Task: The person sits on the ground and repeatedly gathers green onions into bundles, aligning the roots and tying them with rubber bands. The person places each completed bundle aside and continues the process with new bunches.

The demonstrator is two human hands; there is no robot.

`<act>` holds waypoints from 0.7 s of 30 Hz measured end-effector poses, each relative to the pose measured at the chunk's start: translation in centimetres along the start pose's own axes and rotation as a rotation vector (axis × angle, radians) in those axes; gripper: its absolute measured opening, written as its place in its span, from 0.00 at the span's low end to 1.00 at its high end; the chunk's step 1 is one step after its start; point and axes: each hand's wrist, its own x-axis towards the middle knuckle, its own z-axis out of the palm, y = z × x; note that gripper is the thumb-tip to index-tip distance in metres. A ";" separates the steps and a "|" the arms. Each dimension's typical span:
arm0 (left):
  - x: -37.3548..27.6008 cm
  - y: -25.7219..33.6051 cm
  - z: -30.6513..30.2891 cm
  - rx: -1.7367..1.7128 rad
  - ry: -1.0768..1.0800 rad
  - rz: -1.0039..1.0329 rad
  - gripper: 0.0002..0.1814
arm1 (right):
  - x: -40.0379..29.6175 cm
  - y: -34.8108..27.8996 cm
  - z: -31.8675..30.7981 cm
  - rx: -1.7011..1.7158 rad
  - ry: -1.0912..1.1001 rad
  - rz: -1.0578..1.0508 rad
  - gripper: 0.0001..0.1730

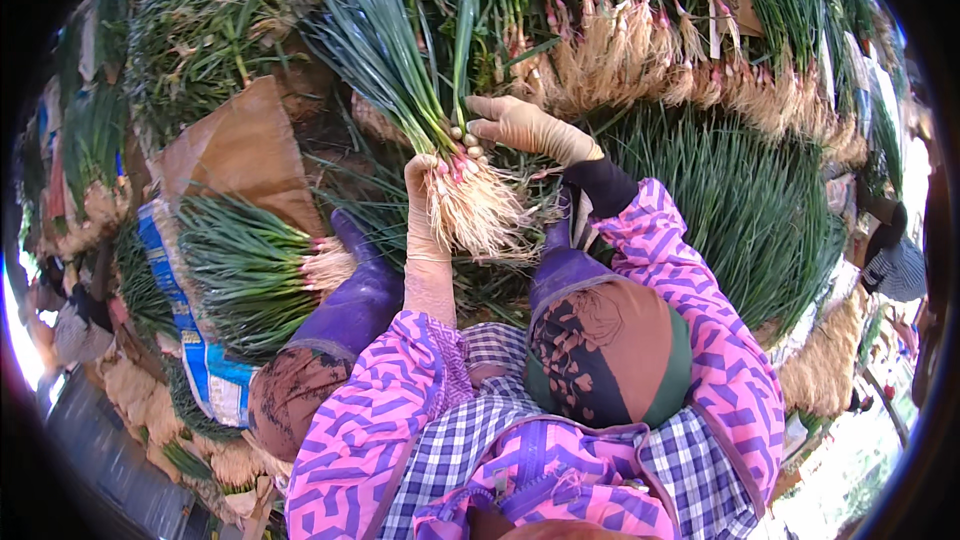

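My left hand (421,184), in a thin pale glove, is closed around the base of a bunch of spring onions (405,82). Its long green leaves point up and away, and its pale roots (476,210) hang towards me between my knees. White and pinkish bulbs (465,142) show at the bunch's right side. My right hand (521,126), gloved too, reaches in from the right. Its fingertips are at a separate green stalk (465,37) lying along the bunch's right edge; the thumb's grip is partly hidden.
To my left, a tidy bunch of spring onions (255,274) lies beside a brown sheet (240,154) and a blue-and-white printed sack (191,322). Green leaves (735,217) are heaped at right. Rooted onions (630,45) line the far side; loose trimmings (202,52) pile at far left.
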 end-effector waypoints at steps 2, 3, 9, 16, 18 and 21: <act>-1.6 0.6 0.6 0.063 0.048 0.025 0.25 | -0.2 -0.2 1.6 -0.264 0.057 -0.119 0.29; -2.0 1.2 1.0 0.020 0.077 -0.009 0.26 | -0.4 0.0 2.7 -0.276 0.190 -0.207 0.25; -4.6 5.5 6.0 -0.239 -0.319 -0.174 0.20 | -3.1 2.8 4.3 -0.484 0.529 -0.430 0.12; -11.1 8.8 10.6 -0.010 -0.248 0.096 0.14 | -8.8 -5.5 -1.8 -0.084 0.125 0.003 0.25; -11.5 8.0 11.6 0.172 -0.176 0.306 0.14 | -9.0 -11.1 -2.3 0.247 0.097 -0.306 0.31; -10.3 8.8 14.1 0.577 -0.111 0.807 0.14 | -10.6 -18.0 -0.9 0.465 -0.104 -0.403 0.31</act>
